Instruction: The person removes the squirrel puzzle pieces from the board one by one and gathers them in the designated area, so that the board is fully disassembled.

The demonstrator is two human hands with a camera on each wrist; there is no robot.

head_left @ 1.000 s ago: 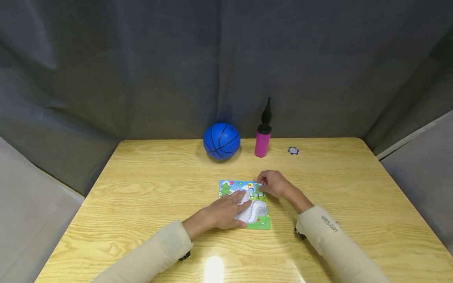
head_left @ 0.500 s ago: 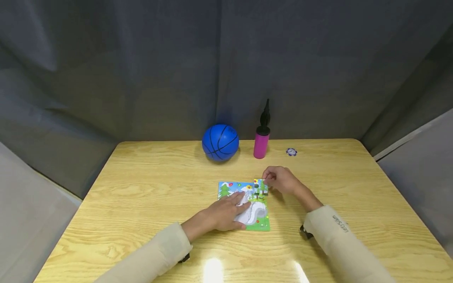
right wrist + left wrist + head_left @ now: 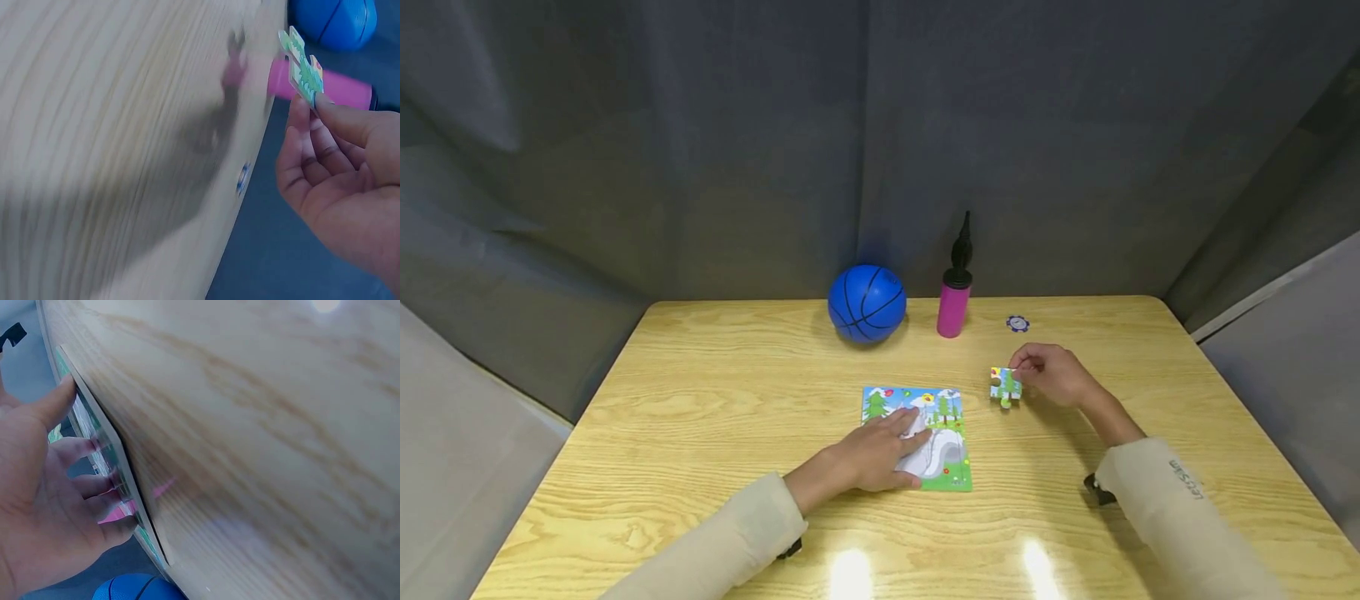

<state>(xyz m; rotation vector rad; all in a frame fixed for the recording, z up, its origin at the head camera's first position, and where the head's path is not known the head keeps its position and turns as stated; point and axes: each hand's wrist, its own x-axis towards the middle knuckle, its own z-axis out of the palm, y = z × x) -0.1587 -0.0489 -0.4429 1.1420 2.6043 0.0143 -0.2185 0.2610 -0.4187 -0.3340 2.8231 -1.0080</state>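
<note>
In the head view, a left hand rests, fingers spread, on a picture puzzle lying on the wooden table, while a right hand pinches a puzzle piece to the right, on the near side of a round chip. Left wrist: fingertips touch the puzzle, its picture hard to read at this slant. Right wrist: thumb and fingertips grip the piece, clear of the table.

Beige fabric-sleeved arms, reaching forward
Bare left hand lies spread, palm down; bare right hand pinches, raised.
</note>
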